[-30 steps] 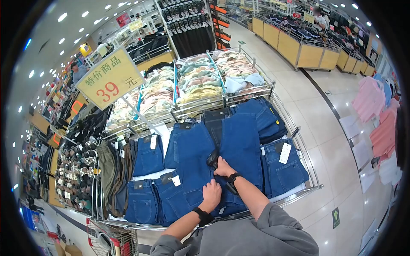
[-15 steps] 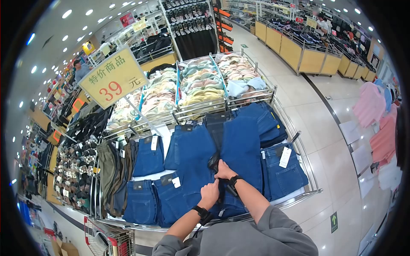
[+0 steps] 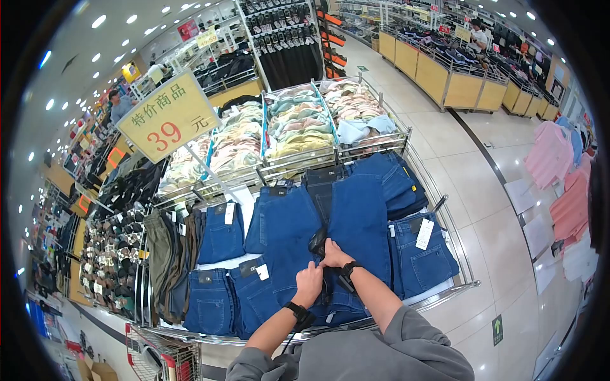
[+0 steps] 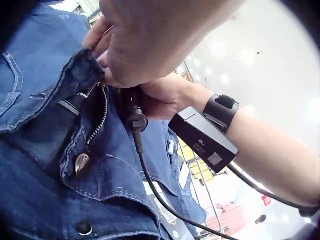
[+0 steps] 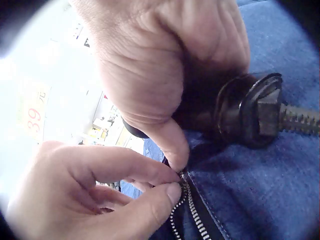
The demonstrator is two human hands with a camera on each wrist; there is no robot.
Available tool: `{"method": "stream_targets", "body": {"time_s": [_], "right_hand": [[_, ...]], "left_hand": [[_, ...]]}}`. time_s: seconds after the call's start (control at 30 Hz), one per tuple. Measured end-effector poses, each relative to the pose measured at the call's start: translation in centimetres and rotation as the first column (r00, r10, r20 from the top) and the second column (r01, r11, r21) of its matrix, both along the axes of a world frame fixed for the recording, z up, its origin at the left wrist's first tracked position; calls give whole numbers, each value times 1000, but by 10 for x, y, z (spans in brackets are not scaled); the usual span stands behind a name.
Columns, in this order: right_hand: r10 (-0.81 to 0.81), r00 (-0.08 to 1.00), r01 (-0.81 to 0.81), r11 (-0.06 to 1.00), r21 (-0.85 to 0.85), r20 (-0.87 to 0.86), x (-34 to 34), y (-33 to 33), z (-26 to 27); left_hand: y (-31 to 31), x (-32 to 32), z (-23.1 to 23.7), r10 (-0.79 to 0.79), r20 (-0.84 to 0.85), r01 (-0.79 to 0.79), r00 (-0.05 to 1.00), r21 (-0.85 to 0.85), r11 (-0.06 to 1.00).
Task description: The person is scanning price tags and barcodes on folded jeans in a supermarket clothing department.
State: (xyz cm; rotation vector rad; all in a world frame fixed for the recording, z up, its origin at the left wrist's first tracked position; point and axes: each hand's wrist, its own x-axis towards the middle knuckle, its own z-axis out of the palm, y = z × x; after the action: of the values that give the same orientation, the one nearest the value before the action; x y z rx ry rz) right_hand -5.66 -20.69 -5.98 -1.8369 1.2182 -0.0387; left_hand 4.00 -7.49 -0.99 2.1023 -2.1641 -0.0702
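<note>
Blue jeans (image 3: 359, 213) lie spread over the stacks, legs pointing away from me. Their fly is undone, showing a metal zipper (image 5: 194, 215) and a waist button (image 4: 81, 162). My left hand (image 3: 309, 280) pinches the fly at the zipper between thumb and forefinger. Just beside it, my right hand (image 3: 335, 255) grips a black corded handheld tool (image 3: 317, 240) of unclear kind, its thick round handle end (image 5: 240, 115) facing me. A finger of that hand touches the denim right at the zipper's end. From the handle runs a black cord (image 4: 150, 182).
Folded jeans (image 3: 210, 301) with tags surround the spread pair. A metal rail (image 3: 467, 279) edges the table. Behind stand bins of pastel garments (image 3: 298, 120) and a yellow price sign (image 3: 166, 117). A shopping cart (image 3: 162, 355) is at the lower left.
My left hand has shifted slightly up along the fly, closer to the right hand. The right hand keeps its grip on the black tool in about the same place.
</note>
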Motion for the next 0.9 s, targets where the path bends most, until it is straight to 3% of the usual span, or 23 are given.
{"method": "stream_targets", "body": {"time_s": [0.2, 0.3, 0.5, 0.7, 0.9], "right_hand": [[2, 1000, -2, 1000, -18, -2, 0, 1, 2], [-6, 1000, 6, 1000, -25, 2, 0, 2, 0], [-30, 999, 29, 999, -39, -18, 5, 3, -3], [-74, 997, 74, 995, -63, -2, 5, 6, -4], [-128, 991, 130, 988, -81, 25, 8, 9, -10]], "left_hand": [[-11, 8, -4, -31, -36, 30, 999, -29, 999], [-17, 21, -7, -181, -38, 181, 983, -20, 983], [-16, 30, -7, -284, 42, 283, 958, 19, 959], [-8, 21, -12, -253, 122, 264, 960, -84, 961], [-5, 10, -4, -269, 200, 279, 942, -25, 960]]}}
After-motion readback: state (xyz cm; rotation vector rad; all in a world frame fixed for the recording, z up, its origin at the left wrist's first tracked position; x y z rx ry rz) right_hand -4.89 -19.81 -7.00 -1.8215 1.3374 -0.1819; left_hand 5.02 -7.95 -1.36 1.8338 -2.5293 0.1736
